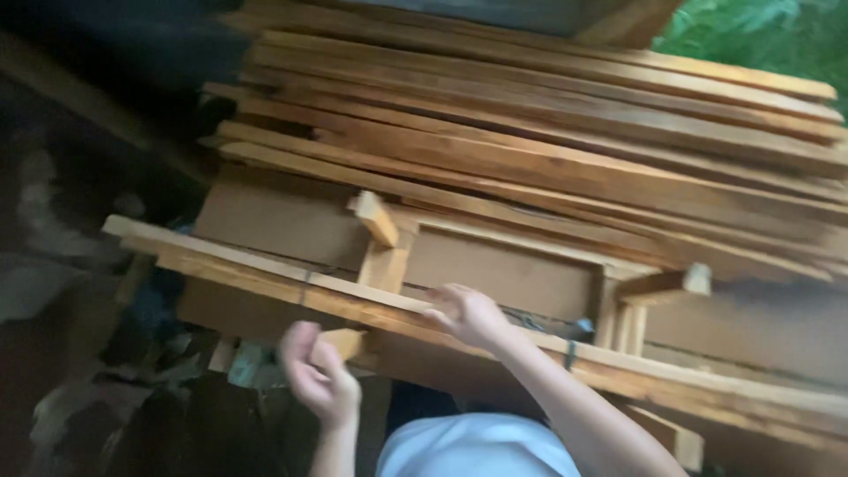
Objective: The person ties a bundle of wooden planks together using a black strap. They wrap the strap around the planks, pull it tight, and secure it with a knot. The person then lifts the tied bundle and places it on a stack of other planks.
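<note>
Nearest me, my left hand (320, 375) curls its fingers beside a small pale wooden block (340, 341) under the front edge; the blur hides whether I actually grip it. My right hand (468, 314) rests with fingers bent over the long orange-brown wooden rail (265, 278) that runs across the front, touching it rather than clamping it, as far as I can tell. That rail sits on short upright wooden props (385, 263), and 1 prop leans. I judge that a tug here could tip a prop and let the rail drop onto my wrists. Behind, the tall stack of long rough wooden planks (548, 132) lies unevenly, so jolting it could start boards sliding toward me
</note>
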